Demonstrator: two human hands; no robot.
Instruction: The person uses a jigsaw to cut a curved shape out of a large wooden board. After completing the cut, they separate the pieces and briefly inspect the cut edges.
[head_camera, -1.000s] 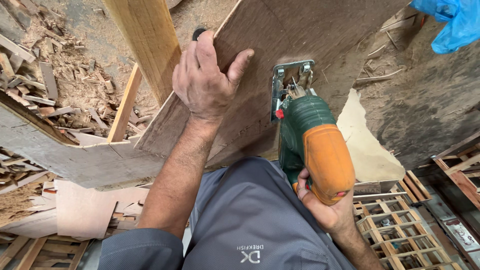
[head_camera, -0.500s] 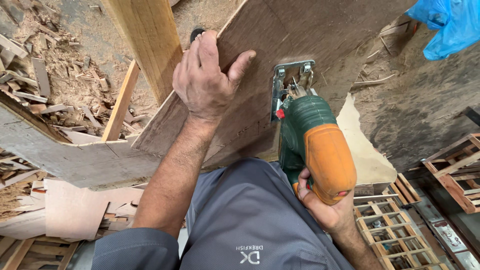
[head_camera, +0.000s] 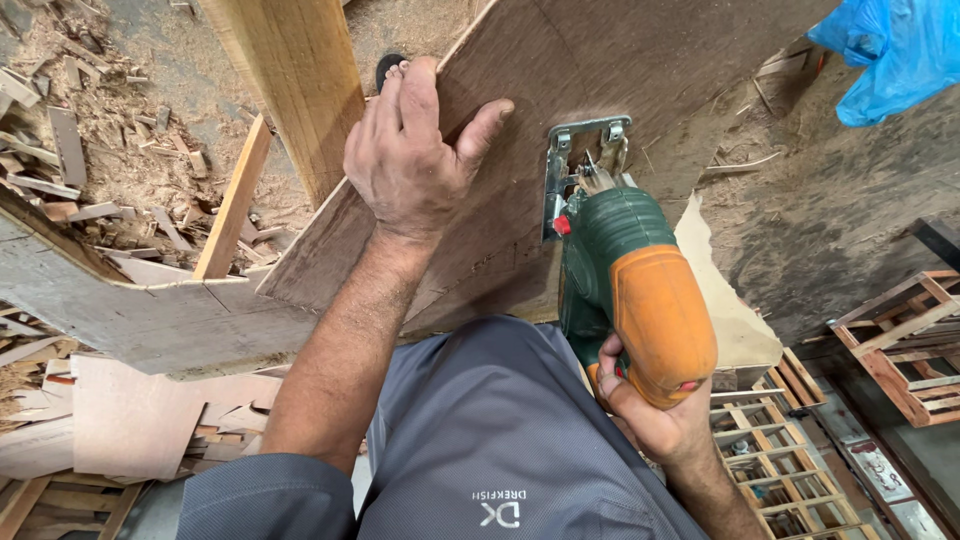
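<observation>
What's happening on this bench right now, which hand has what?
A person is running a green and orange jigsaw across a brown plywood sheet. The right hand grips the saw's handle, its metal shoe flat on the sheet. The left hand presses down near the sheet's edge. Wood offcuts and sawdust lie to the left.

The floor (head_camera: 870, 210) is covered with sawdust. Wood scraps (head_camera: 90, 170) are scattered on it at the upper left, and 2 slatted wooden frames (head_camera: 905, 345) are seen at the lower right.
</observation>
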